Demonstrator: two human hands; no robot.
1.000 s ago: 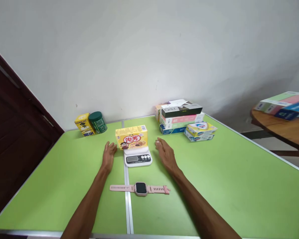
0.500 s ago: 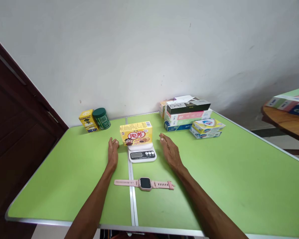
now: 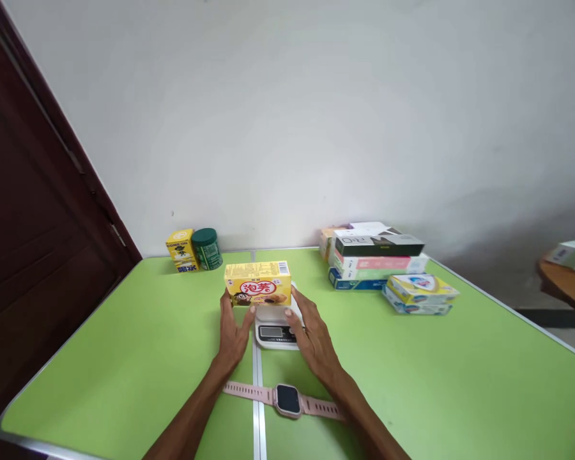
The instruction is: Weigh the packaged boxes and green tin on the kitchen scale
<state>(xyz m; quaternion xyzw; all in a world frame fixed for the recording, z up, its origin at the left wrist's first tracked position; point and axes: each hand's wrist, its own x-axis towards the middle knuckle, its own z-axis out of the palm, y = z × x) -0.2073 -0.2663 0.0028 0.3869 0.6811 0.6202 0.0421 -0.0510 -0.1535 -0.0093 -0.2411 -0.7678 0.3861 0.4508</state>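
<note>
At far left of the frame stands a dark wood-look door (image 3: 33, 191). Left of centre, a small yellow carton (image 3: 182, 251) touches a cylindrical green jar (image 3: 207, 249). At centre, a rectangular cardboard cream-puff box (image 3: 259, 284) is held between the left hand (image 3: 234, 335) and right hand (image 3: 316, 335), thumbs and fingers narrowed on its ends, over a smooth white digital scale (image 3: 272, 313). Below lies a pink, perforated-strap watch (image 3: 287, 400). Right of centre, flat cartons (image 3: 378, 264) are stacked; far right, a wooden tabletop (image 3: 565, 284) curves.
</note>
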